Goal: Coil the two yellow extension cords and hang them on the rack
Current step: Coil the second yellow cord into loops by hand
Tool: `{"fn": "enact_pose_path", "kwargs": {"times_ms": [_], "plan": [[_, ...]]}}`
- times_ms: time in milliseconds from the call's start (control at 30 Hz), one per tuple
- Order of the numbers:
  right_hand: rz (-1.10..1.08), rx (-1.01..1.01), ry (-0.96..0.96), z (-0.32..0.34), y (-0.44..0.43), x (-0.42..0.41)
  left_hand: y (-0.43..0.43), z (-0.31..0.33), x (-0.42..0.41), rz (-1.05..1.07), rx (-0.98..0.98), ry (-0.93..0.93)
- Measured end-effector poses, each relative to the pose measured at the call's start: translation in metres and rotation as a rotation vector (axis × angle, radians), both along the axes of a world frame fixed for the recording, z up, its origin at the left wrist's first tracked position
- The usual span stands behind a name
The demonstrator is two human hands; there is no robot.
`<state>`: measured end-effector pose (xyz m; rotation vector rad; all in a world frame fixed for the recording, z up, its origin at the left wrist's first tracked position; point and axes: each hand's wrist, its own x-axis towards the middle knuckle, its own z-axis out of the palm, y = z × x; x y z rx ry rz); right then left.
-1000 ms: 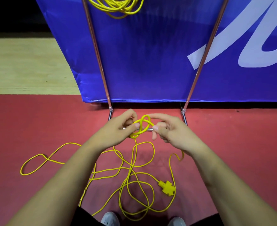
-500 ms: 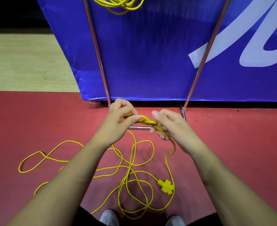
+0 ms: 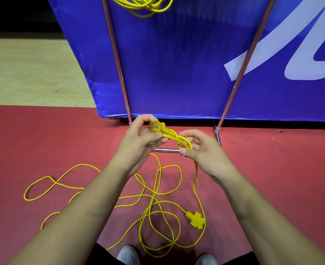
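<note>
Pinching plug end (image 3: 156,126), left hand (image 3: 138,142); right hand (image 3: 201,150) loosely cups cord (image 3: 178,138).

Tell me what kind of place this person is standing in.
Probably an indoor sports hall or event venue: red sports-type flooring meets pale wood flooring, and a large blue printed banner stands behind.

Loose yellow cord (image 3: 158,196) sprawled on floor, coiled cord (image 3: 142,5) hanging on rack (image 3: 117,60)

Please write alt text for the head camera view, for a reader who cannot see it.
Two bare hands, left hand and right hand, hold the plug end of a yellow cord sprawled on the red floor. A coiled cord hangs on the rack.
</note>
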<state>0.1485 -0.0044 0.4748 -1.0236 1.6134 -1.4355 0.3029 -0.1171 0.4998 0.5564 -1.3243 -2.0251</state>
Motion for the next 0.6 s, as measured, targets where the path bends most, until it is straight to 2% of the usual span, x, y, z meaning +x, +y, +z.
{"fn": "enact_pose_path", "kwargs": {"times_ms": [167, 300, 400, 467, 600], "plan": [[0.006, 0.025, -0.249, 0.006, 0.000, 0.003, -0.001, -0.001, -0.002, -0.024, 0.016, -0.027], [-0.016, 0.006, 0.076, 0.003, -0.002, 0.009, -0.004, -0.001, -0.001, -0.147, 0.041, -0.069], [-0.019, -0.036, 0.029, 0.005, -0.002, 0.006, -0.012, 0.001, 0.001, -0.208, 0.231, -0.105], [0.041, -0.013, -0.002, 0.006, -0.001, 0.004, -0.016, -0.001, 0.003, -0.192, 0.156, -0.199], [0.119, 0.066, -0.070, 0.005, 0.002, -0.002, -0.017, -0.002, 0.009, -0.194, -0.096, -0.244]]}}
